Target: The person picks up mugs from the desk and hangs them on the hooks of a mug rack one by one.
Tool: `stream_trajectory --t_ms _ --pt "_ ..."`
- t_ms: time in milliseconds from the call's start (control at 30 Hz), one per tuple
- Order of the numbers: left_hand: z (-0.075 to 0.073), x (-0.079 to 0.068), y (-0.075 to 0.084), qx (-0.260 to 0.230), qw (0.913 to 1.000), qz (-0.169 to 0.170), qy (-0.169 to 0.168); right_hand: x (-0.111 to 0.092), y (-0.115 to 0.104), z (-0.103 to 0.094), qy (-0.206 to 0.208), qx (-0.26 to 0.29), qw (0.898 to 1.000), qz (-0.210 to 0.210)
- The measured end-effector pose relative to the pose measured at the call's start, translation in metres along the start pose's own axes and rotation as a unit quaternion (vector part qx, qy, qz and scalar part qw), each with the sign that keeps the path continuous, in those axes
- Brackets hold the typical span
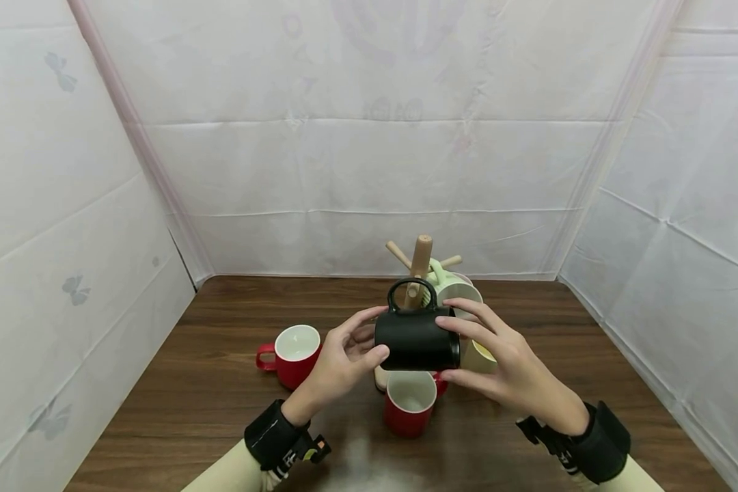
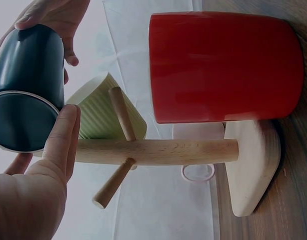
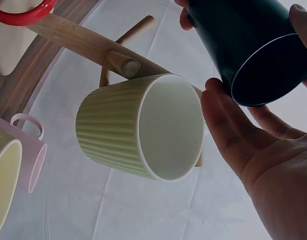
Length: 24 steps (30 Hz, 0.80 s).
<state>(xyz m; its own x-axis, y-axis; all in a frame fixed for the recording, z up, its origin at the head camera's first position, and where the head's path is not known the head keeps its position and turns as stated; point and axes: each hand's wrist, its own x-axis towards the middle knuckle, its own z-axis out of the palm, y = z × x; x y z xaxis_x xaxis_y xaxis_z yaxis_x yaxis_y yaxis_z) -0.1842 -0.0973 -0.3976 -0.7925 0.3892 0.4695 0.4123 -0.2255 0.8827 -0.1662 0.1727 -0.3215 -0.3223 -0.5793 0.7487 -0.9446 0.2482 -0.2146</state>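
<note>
A black mug (image 1: 417, 340) lies sideways in the air between both hands, its handle pointing up. My left hand (image 1: 339, 361) holds the base end with thumb and fingers. At the rim end, my right hand (image 1: 515, 355) grips it, thumb below and fingers above. In the right wrist view the mug's open mouth faces that hand's palm. Behind it stands a wooden mug tree (image 1: 422, 256) with bare pegs. A ribbed light green mug (image 3: 113, 125) hangs tilted on the tree. Just below the black mug, a red mug (image 1: 408, 413) stands upright on the table.
Another red mug (image 1: 295, 365) stands on the wooden table (image 1: 209, 410), left of my left hand. A yellow mug (image 1: 481, 357) is partly hidden behind my right hand. A pink mug (image 3: 31, 155) shows beside it in the right wrist view. White cloth walls (image 1: 369, 164) enclose the table.
</note>
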Motion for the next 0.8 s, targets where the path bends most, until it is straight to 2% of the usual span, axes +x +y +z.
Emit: stream_trajectory --t_ms 467,800 --pt "-0.004 0.004 -0.013 0.003 0.9999 -0.013 0.005 -0.014 0.021 0.009 -0.009 -0.011 1.000 0.025" --pt "-0.008 0.008 -0.017 0.005 0.9997 -0.024 -0.007 -0.018 0.030 0.012 -0.012 -0.045 0.998 0.036"
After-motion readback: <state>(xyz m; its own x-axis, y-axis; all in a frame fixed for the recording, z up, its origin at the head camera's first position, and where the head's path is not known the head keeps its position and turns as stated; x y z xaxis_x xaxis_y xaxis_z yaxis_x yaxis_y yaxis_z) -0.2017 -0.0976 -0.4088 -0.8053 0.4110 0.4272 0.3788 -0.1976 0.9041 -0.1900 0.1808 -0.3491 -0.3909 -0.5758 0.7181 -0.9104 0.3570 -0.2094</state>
